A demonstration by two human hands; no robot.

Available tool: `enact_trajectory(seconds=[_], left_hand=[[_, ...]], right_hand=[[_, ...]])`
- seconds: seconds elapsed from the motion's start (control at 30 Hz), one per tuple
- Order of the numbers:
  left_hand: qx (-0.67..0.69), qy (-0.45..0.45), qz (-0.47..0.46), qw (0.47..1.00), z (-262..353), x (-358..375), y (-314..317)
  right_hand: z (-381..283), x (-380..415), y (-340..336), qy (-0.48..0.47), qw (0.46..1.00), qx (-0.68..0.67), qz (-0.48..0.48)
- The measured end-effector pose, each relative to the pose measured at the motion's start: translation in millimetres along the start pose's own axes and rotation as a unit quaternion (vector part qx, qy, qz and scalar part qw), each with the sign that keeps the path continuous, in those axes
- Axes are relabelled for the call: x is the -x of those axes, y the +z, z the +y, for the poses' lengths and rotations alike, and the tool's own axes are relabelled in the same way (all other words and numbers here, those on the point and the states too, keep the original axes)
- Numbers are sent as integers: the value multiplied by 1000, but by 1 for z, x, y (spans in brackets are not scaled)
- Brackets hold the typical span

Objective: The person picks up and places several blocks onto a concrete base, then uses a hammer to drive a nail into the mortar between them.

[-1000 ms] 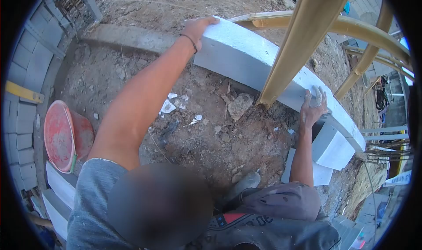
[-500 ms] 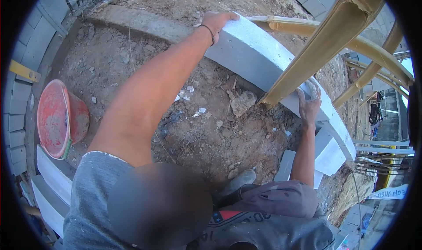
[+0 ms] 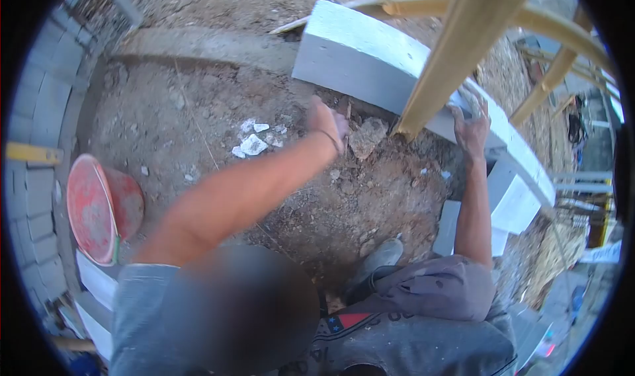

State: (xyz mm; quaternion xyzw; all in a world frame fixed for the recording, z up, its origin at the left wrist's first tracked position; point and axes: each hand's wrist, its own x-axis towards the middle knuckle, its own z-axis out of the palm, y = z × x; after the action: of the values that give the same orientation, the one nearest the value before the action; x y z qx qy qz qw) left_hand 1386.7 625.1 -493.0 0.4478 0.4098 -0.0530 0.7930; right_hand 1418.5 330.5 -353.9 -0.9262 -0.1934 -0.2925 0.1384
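Observation:
A long white lightweight concrete block (image 3: pixel 360 65) stands on its edge along the far side of the dirt. My right hand (image 3: pixel 471 126) grips its upper edge right of a bamboo pole (image 3: pixel 456 52), fingers over the top. Low over the soil, in front of the block, is my left hand (image 3: pixel 327 123), off the block and smeared by motion. Its fingers are not clear. A rough stone chunk (image 3: pixel 368 136) lies just right of it, and white block chips (image 3: pixel 253 144) lie to its left.
A red bucket (image 3: pixel 92 207) stands at the left by a grey block wall (image 3: pixel 40 197). Bamboo poles (image 3: pixel 562 35) cross at the upper right. More white blocks (image 3: pixel 512 194) lie below my right hand's side. A concrete strip (image 3: pixel 198 48) runs left from the long block.
My left hand has let go of the block's left end and come down towards the soil. My right hand stays on the block. The view has shifted slightly.

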Motion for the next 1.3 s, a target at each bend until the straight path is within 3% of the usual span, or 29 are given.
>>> enact_trajectory(seconds=[0.03,0.13,0.2,0.3,0.37,0.43,0.53,0.67,0.77,0.97,1.3], left_hand=[[194,-188,-126,955,-14,18,8],[277,-139,-163,937,-41,31,44],[333,-93,-133,929,-41,30,64],[353,-97,-95,926,-28,29,79],[354,-86,-124,923,-35,15,83],[394,-124,-100,905,-35,11,82],[285,-124,-125,942,-43,1,69],[280,-146,-168,934,-45,-16,70],[293,-156,-160,930,-37,-6,77],[278,-178,6,944,-14,10,99],[263,-221,-40,938,-15,8,91]], right_hand=[[-1,2,0,1,1000,-9,-5],[3,1,1,8,999,-37,-10],[2,0,1,1,1000,-27,-2],[8,0,2,-25,999,-21,10],[10,1,2,-29,999,-28,17],[11,2,2,-22,999,-18,28],[9,1,0,-20,999,-23,36],[9,2,-3,-13,999,-27,36],[9,3,-3,-7,999,-39,33],[10,7,-3,33,999,-43,-2],[11,9,0,44,998,-53,-9]])
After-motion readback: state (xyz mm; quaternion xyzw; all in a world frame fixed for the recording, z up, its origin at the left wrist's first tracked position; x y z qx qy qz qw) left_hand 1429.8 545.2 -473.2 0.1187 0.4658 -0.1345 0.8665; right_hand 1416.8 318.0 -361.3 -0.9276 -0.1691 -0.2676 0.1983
